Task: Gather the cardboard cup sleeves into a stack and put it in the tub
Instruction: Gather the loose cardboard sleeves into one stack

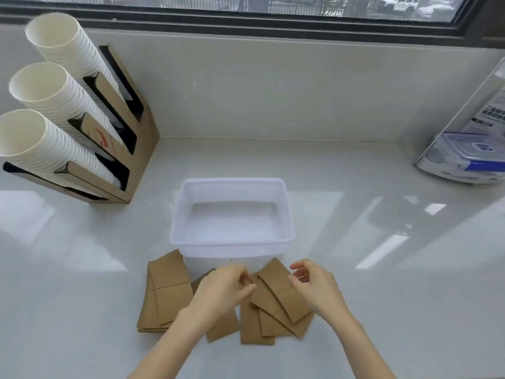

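Note:
Several flat brown cardboard cup sleeves [276, 302] lie fanned out on the pale counter, just in front of a translucent white plastic tub [175, 228]. A smaller overlapped pile of sleeves [166, 291] sits at the left. The tub holds nothing. My left hand [221, 291] hovers over the middle sleeves with fingers curled and apart, hiding some of them. My right hand [314, 288] hangs over the right end of the fan, fingers spread, holding nothing.
A wooden rack [136, 165] with three tilted stacks of white paper cups [52, 97] stands at the back left. A clear lidded box with blue clips [470, 157] sits at the far right. A wall and window run along the back.

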